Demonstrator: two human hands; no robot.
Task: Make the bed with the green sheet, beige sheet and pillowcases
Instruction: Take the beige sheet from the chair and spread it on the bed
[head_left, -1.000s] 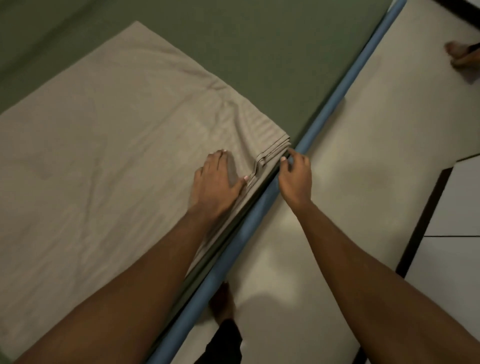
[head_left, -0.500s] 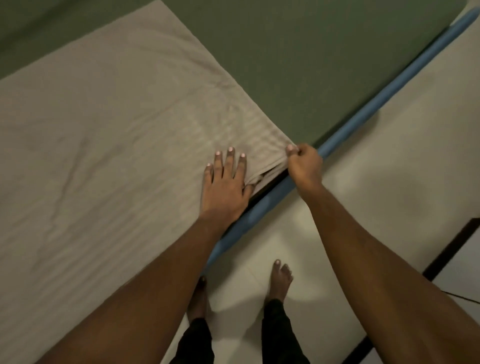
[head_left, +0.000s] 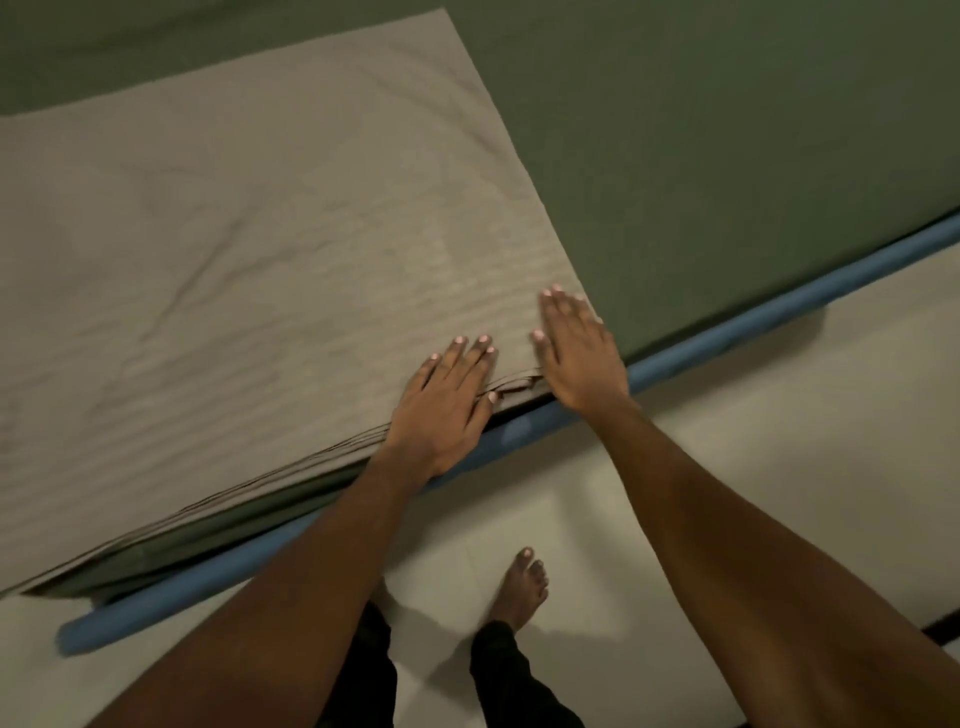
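The beige sheet (head_left: 249, 249), folded in several layers, lies flat on the green sheet (head_left: 727, 145) that covers the mattress. My left hand (head_left: 447, 400) presses flat on the beige sheet near its front edge, fingers straight. My right hand (head_left: 576, 348) lies flat with straight fingers on the sheet's near right corner, just beside the left hand. No pillowcases are in view.
A blue bed rail (head_left: 727, 332) runs along the mattress edge in front of me. Pale floor tiles (head_left: 779, 467) lie below it, with my bare foot (head_left: 522, 587) and dark trouser legs near the rail.
My right hand has let go of the beige sheet's corner and now lies flat on it. The view has turned, so the bed edge runs more level. The left hand stays pressed down.
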